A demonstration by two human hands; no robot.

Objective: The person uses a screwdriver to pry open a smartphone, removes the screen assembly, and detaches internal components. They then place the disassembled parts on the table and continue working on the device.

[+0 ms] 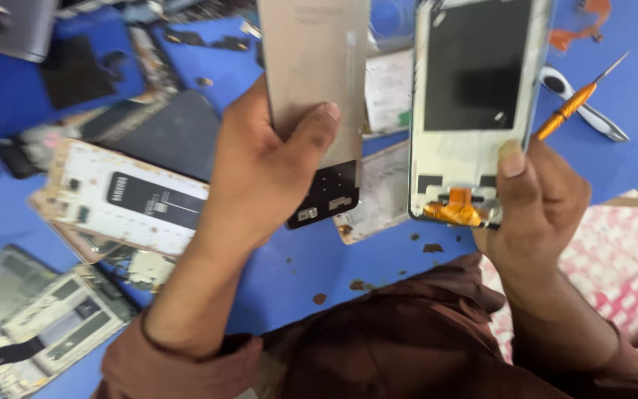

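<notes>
A blue bench (378, 258) is strewn with phone parts. The left hand (260, 174) clamps a metal panel (315, 66) and the right hand (537, 199) grips a phone frame (474, 111), both raised. Steady thumbs off the orange flex (455, 210) seem wise.

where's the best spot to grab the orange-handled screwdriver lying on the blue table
Grip the orange-handled screwdriver around its thick orange handle, coming from above. It lies flat and slanted on the blue table, thin metal tip pointing up-right, with the handle's lower end tucked behind the right hand.
</notes>
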